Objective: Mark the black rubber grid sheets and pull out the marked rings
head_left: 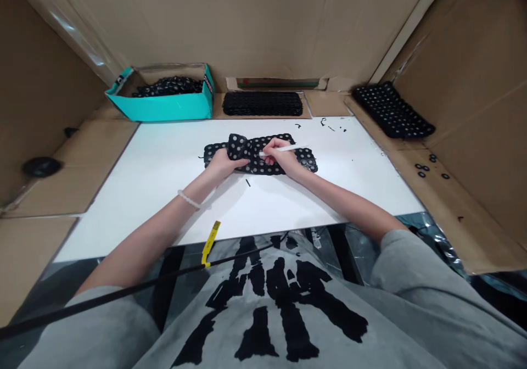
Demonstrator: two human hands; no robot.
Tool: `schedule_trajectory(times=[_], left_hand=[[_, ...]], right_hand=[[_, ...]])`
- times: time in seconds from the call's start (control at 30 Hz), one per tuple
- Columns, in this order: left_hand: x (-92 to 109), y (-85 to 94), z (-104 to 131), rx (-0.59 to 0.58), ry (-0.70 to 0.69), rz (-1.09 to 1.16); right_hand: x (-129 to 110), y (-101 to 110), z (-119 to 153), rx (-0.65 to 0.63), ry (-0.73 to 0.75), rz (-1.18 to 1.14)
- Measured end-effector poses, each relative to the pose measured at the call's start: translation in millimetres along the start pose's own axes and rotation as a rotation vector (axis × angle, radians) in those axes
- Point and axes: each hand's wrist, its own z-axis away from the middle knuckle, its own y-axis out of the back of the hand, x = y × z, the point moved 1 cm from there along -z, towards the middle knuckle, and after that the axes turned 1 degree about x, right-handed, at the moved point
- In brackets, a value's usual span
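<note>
Dotted black fabric strip (257, 167) flat on white tabletop (140, 182), long axis left-right, under both hands.
Right hand (285, 157) pinches white pen-like tool (295, 147), tip just right of raised dotted flap (237, 145); left hand (222, 163) nearer the flap, thumb on fabric, fingers hidden, can't tell if gripping. Teal box (164, 107): sideways lettering, maybe "SHIM"; yellow tag (211, 242) unreadable.

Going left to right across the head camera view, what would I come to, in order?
Round black disc → teal box → left hand → right hand → dotted black mat on the right-hand cardboard.
</note>
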Motion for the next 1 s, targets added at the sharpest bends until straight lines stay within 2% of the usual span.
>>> schedule_trajectory(times=[0.1,0.23,0.4,0.57,0.83,1.0], left_hand=[[-6.1,-2.5,2.7,0.017,0.036,0.074],[-7.4,-4.4,7.5,0.014,0.026,0.089],[-8.0,-6.4,7.3,-0.01,-0.003,0.15],[-10.3,-8.5,7.3,0.024,0.057,0.188],[-16.3,-9.3,3.6,-0.006,0.085,0.302],[-15.5,-7.9,1.3,-0.031,0.071,0.342]], right_hand=[[3.1,-6.4,-1.2,0.021,-0.031,-0.016],[9.0,-14.8,9.9,-0.055,-0.008,0.04],[8.5,-14.4,14.5,-0.018,0.02,0.074],[8.5,-13.4,13.3,-0.03,0.017,0.104],[9.3,-17.0,22.4,-0.015,0.236,0.375],[9.7,-16.3,19.5,-0.048,0.153,0.266]])
